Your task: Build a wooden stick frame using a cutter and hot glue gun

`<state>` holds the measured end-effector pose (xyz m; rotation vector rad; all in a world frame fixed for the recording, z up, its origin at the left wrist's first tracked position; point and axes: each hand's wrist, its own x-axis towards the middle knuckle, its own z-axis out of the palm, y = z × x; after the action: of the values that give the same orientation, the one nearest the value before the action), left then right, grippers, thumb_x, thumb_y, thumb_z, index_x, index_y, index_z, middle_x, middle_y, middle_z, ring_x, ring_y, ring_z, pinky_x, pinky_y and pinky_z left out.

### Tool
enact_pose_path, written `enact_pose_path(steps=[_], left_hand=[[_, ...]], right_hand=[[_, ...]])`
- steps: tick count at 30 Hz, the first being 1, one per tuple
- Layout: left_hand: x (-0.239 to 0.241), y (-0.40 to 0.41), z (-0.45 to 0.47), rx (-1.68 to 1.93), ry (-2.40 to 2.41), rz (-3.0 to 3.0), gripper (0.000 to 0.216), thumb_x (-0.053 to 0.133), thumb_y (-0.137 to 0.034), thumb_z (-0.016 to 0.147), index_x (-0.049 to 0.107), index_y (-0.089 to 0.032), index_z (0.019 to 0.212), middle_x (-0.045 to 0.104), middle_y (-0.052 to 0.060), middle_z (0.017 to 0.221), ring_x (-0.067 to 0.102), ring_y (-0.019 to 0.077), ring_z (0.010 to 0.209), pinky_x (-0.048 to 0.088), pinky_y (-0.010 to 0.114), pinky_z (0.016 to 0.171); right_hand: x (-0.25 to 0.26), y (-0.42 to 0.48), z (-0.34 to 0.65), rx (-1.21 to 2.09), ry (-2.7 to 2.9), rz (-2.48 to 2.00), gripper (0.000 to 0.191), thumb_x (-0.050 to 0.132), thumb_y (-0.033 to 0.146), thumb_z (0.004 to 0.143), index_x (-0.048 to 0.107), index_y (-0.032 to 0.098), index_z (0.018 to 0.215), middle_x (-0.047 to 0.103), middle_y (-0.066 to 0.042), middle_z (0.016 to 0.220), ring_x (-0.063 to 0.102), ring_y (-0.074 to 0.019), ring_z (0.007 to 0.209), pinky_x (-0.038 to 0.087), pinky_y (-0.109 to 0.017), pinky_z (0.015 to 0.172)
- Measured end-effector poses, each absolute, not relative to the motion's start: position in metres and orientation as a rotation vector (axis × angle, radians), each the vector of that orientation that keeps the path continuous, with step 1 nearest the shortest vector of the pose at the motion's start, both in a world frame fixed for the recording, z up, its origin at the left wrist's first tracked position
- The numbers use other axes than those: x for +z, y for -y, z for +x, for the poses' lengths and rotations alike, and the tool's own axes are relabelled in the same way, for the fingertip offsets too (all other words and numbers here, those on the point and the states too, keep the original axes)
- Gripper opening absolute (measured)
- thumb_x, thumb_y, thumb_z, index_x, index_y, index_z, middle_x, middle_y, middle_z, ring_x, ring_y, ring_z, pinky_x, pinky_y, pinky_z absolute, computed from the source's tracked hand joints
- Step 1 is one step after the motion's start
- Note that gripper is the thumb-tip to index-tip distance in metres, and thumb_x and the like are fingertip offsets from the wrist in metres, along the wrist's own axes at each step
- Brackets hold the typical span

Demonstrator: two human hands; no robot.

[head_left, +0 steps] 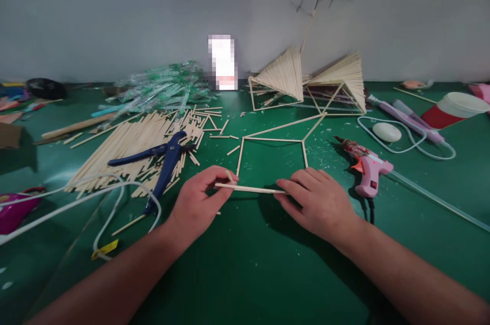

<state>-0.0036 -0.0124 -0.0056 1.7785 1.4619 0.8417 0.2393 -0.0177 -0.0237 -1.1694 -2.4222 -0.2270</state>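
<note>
A thin wooden stick (pixel 257 190) runs level between my hands, at the near side of a stick frame (pixel 272 140) on the green table. My left hand (pixel 201 197) pinches it near its left end, which pokes out past the fingertips. A short stick end (pixel 229 176) also shows at those fingers. Closed around the right end is my right hand (pixel 316 200), whose fingers hide the joint there. The frame's two side sticks reach from its far bar down to my hands. Behind it, more sticks meet at a point toward the back right.
Blue cutting pliers (pixel 168 161) lie on a pile of loose sticks (pixel 126 146) at left. To the right rest a pink glue gun (pixel 369 167), a white egg-shaped object (pixel 386 132) and a paper cup (pixel 455 110). Two fan-shaped stick models (pixel 285 77) stand by the wall. White cables (pixel 122 187) cross the left.
</note>
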Motion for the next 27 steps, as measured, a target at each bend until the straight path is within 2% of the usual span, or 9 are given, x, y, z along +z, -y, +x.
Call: enact_pose_path(steps=[6, 11, 17, 21, 27], left_hand=[[-0.0081, 0.0121, -0.0042, 0.839, -1.453, 1.757, 0.013, 0.058, -0.031, 0.083, 0.065, -0.020, 0.085, 0.064, 0.000, 0.080, 0.056, 0.0122, 0.067, 0.045, 0.022, 0.064], [-0.0101, 0.0125, -0.0048, 0.863, -1.405, 1.711, 0.012, 0.059, -0.030, 0.083, 0.065, -0.019, 0.085, 0.062, 0.000, 0.079, 0.056, 0.0115, 0.068, 0.044, 0.022, 0.063], [-0.0095, 0.0124, -0.0041, 0.886, -1.410, 1.665, 0.011, 0.061, -0.028, 0.082, 0.066, -0.019, 0.087, 0.067, 0.002, 0.087, 0.061, 0.0134, 0.076, 0.048, 0.024, 0.071], [-0.0083, 0.0122, -0.0034, 0.878, -1.428, 1.665, 0.012, 0.059, -0.027, 0.082, 0.067, -0.020, 0.087, 0.068, 0.002, 0.085, 0.064, 0.0141, 0.076, 0.050, 0.025, 0.073], [-0.0070, 0.0124, -0.0028, 0.895, -1.441, 1.660, 0.011, 0.060, -0.027, 0.080, 0.067, -0.019, 0.085, 0.069, 0.002, 0.081, 0.065, 0.0148, 0.074, 0.052, 0.025, 0.069]], right_hand=[[-0.0218, 0.0146, 0.2409, -0.253, 2.411, -1.136, 0.021, 0.053, 0.028, 0.091, 0.069, 0.019, 0.080, 0.064, -0.003, 0.072, 0.052, -0.0165, 0.067, 0.031, -0.032, 0.061], [-0.0198, 0.0166, 0.2438, -0.267, 2.361, -1.109, 0.019, 0.054, 0.026, 0.090, 0.069, 0.018, 0.082, 0.066, -0.002, 0.073, 0.054, -0.0161, 0.067, 0.032, -0.031, 0.061], [-0.0220, 0.0162, 0.2461, -0.233, 2.336, -1.080, 0.017, 0.055, 0.025, 0.090, 0.069, 0.017, 0.086, 0.069, -0.003, 0.077, 0.056, -0.0154, 0.068, 0.037, -0.030, 0.062], [-0.0220, 0.0155, 0.2468, -0.247, 2.346, -1.094, 0.018, 0.054, 0.026, 0.091, 0.069, 0.018, 0.086, 0.069, -0.003, 0.077, 0.058, -0.0154, 0.068, 0.037, -0.030, 0.062], [-0.0221, 0.0155, 0.2469, -0.244, 2.347, -1.101, 0.017, 0.055, 0.025, 0.090, 0.069, 0.018, 0.085, 0.069, -0.003, 0.077, 0.058, -0.0154, 0.068, 0.035, -0.031, 0.061]])
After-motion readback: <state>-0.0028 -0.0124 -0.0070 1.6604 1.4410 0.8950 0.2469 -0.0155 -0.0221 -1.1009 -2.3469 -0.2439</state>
